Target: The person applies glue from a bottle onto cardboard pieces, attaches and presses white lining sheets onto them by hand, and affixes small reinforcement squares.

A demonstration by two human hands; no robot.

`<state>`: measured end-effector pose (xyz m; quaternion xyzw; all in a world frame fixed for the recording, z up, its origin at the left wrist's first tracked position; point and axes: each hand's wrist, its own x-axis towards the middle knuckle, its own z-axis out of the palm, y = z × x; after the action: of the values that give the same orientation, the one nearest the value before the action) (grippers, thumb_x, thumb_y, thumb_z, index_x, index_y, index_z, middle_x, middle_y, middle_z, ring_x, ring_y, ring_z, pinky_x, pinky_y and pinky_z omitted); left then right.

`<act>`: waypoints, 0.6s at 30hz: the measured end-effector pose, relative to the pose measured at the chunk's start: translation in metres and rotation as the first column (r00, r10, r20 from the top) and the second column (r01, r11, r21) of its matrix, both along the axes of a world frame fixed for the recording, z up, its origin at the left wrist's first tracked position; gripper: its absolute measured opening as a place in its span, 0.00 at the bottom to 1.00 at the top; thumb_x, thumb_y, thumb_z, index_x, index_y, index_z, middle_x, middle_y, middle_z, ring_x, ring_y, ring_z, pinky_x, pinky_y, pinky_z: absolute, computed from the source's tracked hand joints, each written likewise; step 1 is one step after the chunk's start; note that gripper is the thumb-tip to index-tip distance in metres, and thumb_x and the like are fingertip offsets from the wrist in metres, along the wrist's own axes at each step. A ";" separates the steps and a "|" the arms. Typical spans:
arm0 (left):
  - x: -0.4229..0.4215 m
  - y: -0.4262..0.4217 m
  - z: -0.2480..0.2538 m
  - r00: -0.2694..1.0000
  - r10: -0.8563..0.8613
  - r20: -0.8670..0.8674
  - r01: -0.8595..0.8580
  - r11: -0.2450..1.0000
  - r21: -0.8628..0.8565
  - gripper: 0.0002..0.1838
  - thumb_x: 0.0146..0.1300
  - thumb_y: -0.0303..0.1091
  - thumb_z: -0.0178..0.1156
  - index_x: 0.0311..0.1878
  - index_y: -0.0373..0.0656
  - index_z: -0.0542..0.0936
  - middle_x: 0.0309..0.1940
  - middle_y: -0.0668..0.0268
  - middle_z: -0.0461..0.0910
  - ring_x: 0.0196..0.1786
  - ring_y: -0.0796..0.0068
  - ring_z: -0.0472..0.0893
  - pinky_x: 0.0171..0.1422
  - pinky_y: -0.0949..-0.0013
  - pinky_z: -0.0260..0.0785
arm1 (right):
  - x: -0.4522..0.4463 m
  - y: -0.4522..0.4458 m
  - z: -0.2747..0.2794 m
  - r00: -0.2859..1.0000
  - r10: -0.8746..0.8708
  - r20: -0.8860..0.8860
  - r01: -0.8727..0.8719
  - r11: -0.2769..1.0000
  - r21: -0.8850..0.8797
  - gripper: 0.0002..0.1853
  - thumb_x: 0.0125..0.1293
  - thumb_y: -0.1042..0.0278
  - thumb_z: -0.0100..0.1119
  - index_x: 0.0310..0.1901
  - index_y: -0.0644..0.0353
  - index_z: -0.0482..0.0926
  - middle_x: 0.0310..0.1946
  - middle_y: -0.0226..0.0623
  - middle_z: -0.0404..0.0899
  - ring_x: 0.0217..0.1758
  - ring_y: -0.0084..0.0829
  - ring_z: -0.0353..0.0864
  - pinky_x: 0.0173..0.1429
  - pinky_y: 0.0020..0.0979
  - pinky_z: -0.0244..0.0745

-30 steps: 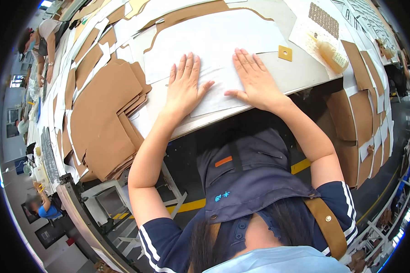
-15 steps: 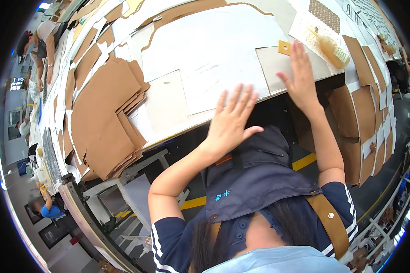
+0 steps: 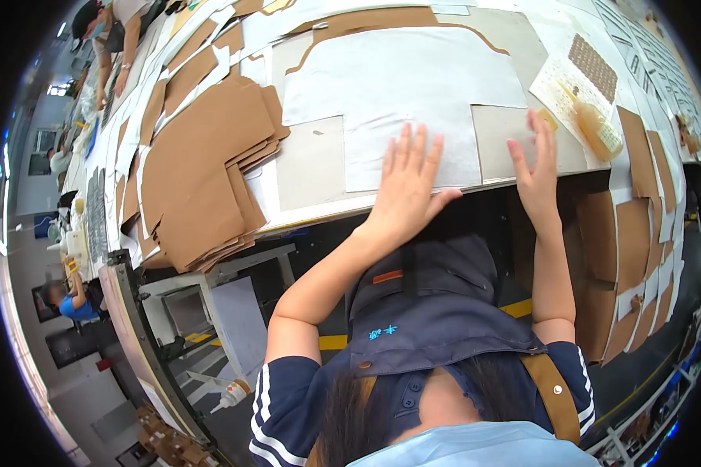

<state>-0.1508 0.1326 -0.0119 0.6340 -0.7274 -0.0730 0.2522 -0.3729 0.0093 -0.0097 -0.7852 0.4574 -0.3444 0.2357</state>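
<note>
A large white cut sheet [image 3: 413,74] with a brown layer showing along its far edge lies on the table. My left hand [image 3: 407,187] rests on the sheet's near flap, fingers spread, with slight wrinkles in the material beside the fingertips. To the right, my right hand [image 3: 539,167] is raised near the table's front edge with thumb and fingers apart, holding nothing. Just behind its fingertips is a small yellow piece [image 3: 548,118], partly hidden by them. Farther right, a bottle of yellowish liquid [image 3: 597,131] lies on a spotted white board [image 3: 551,87].
Stacked brown cut pieces [image 3: 202,156] lie to the left. More brown and white sheets [image 3: 635,241] hang at the table's right side. A small bottle [image 3: 232,395] is at lower left. Other people [image 3: 78,300] work along the left.
The view has shifted, so the table sits farther right and lower. My right hand has drawn back from the yellow piece and its fingers are more bent. My left hand stays on the flap.
</note>
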 end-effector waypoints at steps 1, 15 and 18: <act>0.004 0.000 -0.005 0.995 0.071 0.071 -0.073 0.997 0.034 0.46 0.71 0.56 0.60 0.81 0.35 0.57 0.81 0.41 0.51 0.84 0.38 0.47 0.85 0.39 0.39 | 0.007 0.005 -0.001 0.966 0.074 0.247 -0.126 0.972 0.199 0.35 0.77 0.57 0.59 0.73 0.77 0.62 0.70 0.55 0.69 0.74 0.41 0.69 0.78 0.40 0.60; 0.051 0.004 0.004 0.920 0.309 0.241 -0.346 0.929 0.130 0.46 0.74 0.65 0.52 0.79 0.34 0.60 0.78 0.45 0.58 0.80 0.43 0.57 0.80 0.44 0.47 | 0.025 -0.053 0.010 0.632 -0.151 0.760 -0.696 0.323 0.642 0.21 0.77 0.62 0.60 0.62 0.68 0.73 0.54 0.43 0.79 0.46 0.24 0.79 0.45 0.23 0.76; 0.056 -0.001 -0.002 0.920 0.378 0.104 -0.389 0.913 0.120 0.46 0.74 0.65 0.51 0.79 0.33 0.60 0.77 0.44 0.60 0.82 0.42 0.53 0.82 0.42 0.42 | 0.040 -0.062 0.005 0.608 -0.188 0.772 -0.742 0.214 0.636 0.15 0.75 0.63 0.63 0.56 0.63 0.75 0.49 0.40 0.80 0.38 0.21 0.79 0.36 0.22 0.74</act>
<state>-0.0943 0.1314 -0.0140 0.7827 -0.5913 -0.0473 0.1885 -0.3331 -0.0528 -0.0045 -0.3476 0.2580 -0.2204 0.8741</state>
